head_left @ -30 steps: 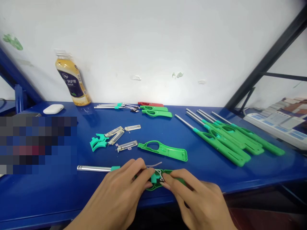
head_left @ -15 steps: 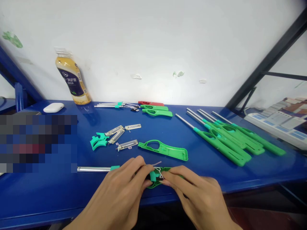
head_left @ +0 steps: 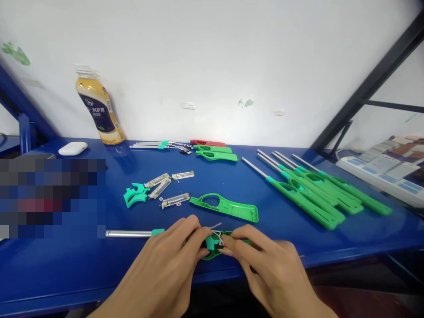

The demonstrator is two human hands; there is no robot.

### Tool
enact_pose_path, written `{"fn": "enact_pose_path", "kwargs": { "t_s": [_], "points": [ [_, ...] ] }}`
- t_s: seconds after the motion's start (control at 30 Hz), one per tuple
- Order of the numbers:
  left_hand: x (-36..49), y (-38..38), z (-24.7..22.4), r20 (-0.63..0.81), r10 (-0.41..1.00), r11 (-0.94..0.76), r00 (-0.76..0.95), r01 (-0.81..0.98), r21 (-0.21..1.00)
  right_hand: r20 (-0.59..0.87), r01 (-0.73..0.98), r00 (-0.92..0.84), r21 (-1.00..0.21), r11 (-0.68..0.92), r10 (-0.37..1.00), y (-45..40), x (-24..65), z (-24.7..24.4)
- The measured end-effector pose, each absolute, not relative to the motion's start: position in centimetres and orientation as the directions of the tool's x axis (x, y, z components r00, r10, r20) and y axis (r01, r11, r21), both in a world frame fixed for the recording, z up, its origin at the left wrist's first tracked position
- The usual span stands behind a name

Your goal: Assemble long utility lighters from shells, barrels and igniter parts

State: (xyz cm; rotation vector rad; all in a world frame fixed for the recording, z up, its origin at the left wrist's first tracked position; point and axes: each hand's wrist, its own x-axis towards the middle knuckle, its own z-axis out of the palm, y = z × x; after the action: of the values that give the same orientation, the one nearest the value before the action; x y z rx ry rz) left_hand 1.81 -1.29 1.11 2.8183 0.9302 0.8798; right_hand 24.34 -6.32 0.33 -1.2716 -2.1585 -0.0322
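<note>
A half-assembled long-necked lighter (head_left: 214, 256) lies at the table's front edge, its green handle shell partly hidden under my fingers. Its metal tube (head_left: 129, 233) points left. My left hand (head_left: 168, 254) is closed over the lighter, fingertips at the teal trigger (head_left: 210, 243). Coming from the right, my right hand (head_left: 270, 256) pinches at the white wire (head_left: 217, 234) inside the shell; the exact contact is hidden by the fingers. Just behind lies a loose green handle half (head_left: 238, 209), inner side up. Clear fuel tanks (head_left: 175, 200) and several teal triggers (head_left: 136, 194) lie to its left.
Several green lighters (head_left: 308, 198) with metal tubes lie at the right. Along the wall are metal tubes with wires (head_left: 152, 145), a red handle piece (head_left: 208, 143) and green handle pieces (head_left: 217, 155). A bottle (head_left: 99, 110) and a white case (head_left: 73, 148) stand back left.
My right fingertips have shifted slightly up and left at the white wire. My left hand stays in place on the lighter. The whole view has drifted a little.
</note>
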Motion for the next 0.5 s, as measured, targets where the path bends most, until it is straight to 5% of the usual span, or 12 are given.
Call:
{"fn": "enact_pose_path", "kwargs": {
  "t_s": [0.3,0.5],
  "points": [
    [1.76,-1.29,0.80,0.519,0.562,-0.810,0.645,0.557,0.184,0.521,0.844,-0.421,-0.075,0.532,0.742,-5.93,24.12,0.85],
    [1.72,-1.26,0.67,0.538,0.571,-0.802,0.620,0.561,0.204,0.554,0.793,-0.359,-0.243,0.558,0.751,-5.40,23.81,0.52]
  ]
}}
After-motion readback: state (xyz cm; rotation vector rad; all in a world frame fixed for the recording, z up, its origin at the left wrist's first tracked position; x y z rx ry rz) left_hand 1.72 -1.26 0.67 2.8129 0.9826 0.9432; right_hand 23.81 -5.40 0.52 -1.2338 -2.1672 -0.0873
